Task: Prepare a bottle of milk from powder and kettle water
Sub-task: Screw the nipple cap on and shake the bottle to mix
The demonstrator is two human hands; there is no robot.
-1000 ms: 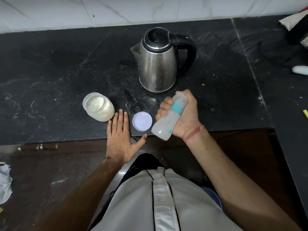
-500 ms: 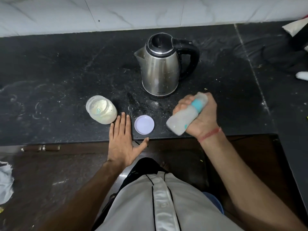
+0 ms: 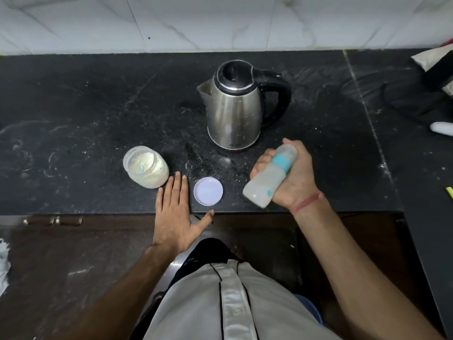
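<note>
Starting at the left of the frame, a dark stone counter (image 3: 73,106) runs across the upper half below a white marbled wall (image 3: 220,23). An open jar (image 3: 145,166) of pale powder sits left of centre on the counter, tilted toward the camera, with a small blue item visible inside. The left hand (image 3: 174,214) lies flat and empty at the counter's front edge, fingers extended together, thumb spread to the right; its fingertips are just beside the jar. A round pale lid (image 3: 208,191) lies flat on the counter immediately right of those fingers, near the front edge. A steel kettle (image 3: 235,106) with black lid and handle stands upright behind the lid, in the upper centre, spout pointing left and handle right. The right hand (image 3: 293,177) is right of centre, wrapped tightly around a baby bottle (image 3: 268,179) with a teal collar. The bottle is held off the counter, tilted, its base pointing lower left and its cap end buried in the fist; cloudy white liquid shows inside. A red thread (image 3: 307,206) circles the right wrist.
</note>
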